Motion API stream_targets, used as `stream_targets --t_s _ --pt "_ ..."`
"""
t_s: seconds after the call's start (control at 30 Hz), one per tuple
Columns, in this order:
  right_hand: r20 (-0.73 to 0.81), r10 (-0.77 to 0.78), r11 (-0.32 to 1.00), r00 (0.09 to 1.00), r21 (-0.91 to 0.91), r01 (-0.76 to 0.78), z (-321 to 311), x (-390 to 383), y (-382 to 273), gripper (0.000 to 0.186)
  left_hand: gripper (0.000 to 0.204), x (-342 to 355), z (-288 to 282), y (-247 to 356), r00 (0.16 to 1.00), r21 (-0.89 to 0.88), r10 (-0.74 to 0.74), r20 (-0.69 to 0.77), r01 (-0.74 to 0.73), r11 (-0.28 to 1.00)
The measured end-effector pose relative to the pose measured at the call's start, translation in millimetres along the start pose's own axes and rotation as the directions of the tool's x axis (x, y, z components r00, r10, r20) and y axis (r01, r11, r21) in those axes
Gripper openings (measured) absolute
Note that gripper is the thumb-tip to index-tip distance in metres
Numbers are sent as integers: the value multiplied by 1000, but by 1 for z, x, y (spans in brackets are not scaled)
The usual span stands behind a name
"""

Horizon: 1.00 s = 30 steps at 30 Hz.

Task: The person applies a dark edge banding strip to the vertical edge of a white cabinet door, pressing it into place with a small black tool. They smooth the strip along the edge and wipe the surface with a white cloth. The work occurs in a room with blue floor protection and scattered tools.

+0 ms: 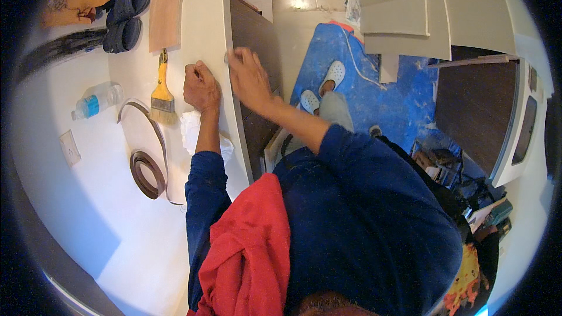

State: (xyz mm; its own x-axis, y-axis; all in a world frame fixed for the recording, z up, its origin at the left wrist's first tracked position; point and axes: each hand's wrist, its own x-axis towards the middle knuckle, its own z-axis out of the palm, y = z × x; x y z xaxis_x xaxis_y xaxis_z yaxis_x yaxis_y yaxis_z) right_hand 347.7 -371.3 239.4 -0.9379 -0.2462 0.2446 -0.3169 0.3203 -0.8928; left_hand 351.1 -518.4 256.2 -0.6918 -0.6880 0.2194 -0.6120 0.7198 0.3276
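Observation:
My left hand [202, 88] is closed in a loose fist on the long cream-white board [206, 0]. If it holds anything, that is hidden. My right hand [252, 82] is at the board's right edge, slightly blurred, its fingers bent together. A small greyish bit shows at its fingertips, too small to name. Beside my left wrist lies crumpled white paper or cloth [190, 131]. A wide paintbrush [163, 96] with a yellow handle lies to the left, near a roll of brown edge strip [146, 174] whose loose end curves upward.
A plastic bottle [96, 102], black sandals [126, 17] and a wood strip [168, 6] lie on the left. Blue sheeting [386, 105] covers the floor ahead. Pale panels [404, 17] and a dark brown cabinet panel [474, 111] stand right, with cluttered tools [453, 169] below.

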Motion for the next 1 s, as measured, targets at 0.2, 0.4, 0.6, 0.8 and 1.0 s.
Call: stream_targets --t_s 0.2,0.4,0.6,0.8,1.0 --pt "373 167 986 913 -64 -154 -4 -11 -12 45 40 1 0 -4 1000 -12 1 22 -1 1000" --pt "131 4 991 991 -136 14 5 14 -10 45 40 2 -4 -1 1000 -22 2 30 -1 1000" --pt "288 127 991 949 -82 -108 -1 -24 -27 41 40 1 -4 -3 999 2 -16 38 16 1000" --pt "75 396 875 915 271 -400 24 4 -14 33 38 5 21 -35 998 4 59 -2 -59 998" --pt "505 423 867 752 18 -499 20 -50 -16 33 40 8 17 -36 997 14 25 70 -26 1000"
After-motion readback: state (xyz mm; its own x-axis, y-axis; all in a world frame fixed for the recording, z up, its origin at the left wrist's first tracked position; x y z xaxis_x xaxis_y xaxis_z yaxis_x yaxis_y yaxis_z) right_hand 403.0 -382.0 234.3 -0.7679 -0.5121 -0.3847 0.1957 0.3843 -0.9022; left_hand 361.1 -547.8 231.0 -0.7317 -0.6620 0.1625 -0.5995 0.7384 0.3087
